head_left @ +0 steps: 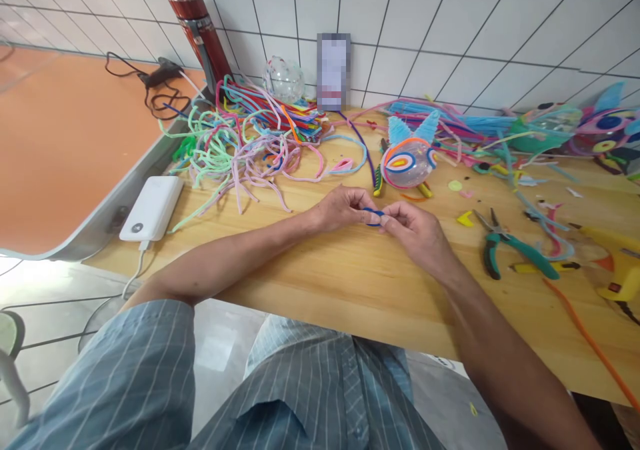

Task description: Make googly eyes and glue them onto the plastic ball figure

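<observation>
Both hands meet over the middle of the wooden table. My left hand [345, 208] pinches a small blue pipe-cleaner coil [373, 216] from its left side. From the right, the thumb and fingers of my right hand [416, 233] grip the same coil. Fingertips cover part of it. Just beyond the hands sits a clear plastic ball [409, 167] with two fuzzy light-blue ears and ringed eyes in white, blue, orange and yellow. Something with green and yellow handles [379, 182] lies partly behind this ball.
Pliers [517, 245] with green handles lie right, by a yellow glue gun [620, 260] and an orange pipe cleaner [590, 337]. Piled pipe cleaners [240, 143], a red thermos [197, 33] and a phone [333, 70] stand behind. A white power bank [151, 208] is left.
</observation>
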